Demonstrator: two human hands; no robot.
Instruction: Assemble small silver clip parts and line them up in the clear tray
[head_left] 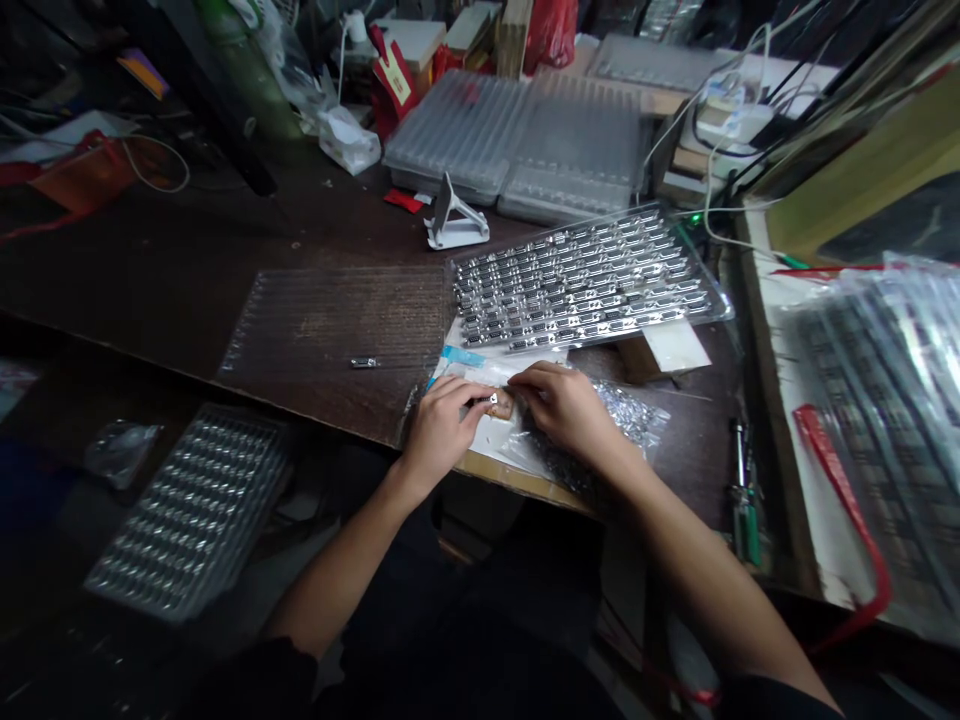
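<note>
My left hand [448, 420] pinches a small metal part [489, 399] over a little brown block [501, 405] at the table's front edge. Close by on the right, my right hand [559, 400] has its fingers pressed together; what they hold is too small to make out. Beside and beneath the right hand lies a heap of small shiny parts [630, 415] on clear plastic. A clear ribbed tray [322, 310] on the left bears one metal part [364, 363]. Behind my hands, another clear tray [718, 300] is filled with rows of metal parts.
Stacked clear trays [457, 130] stand at the back, with a white stand [457, 225] before them. Filled trays [187, 510] sit low at the left. A green-handled screwdriver [750, 525] lies at the right, near wrapped trays [885, 370] and a red strap [847, 500].
</note>
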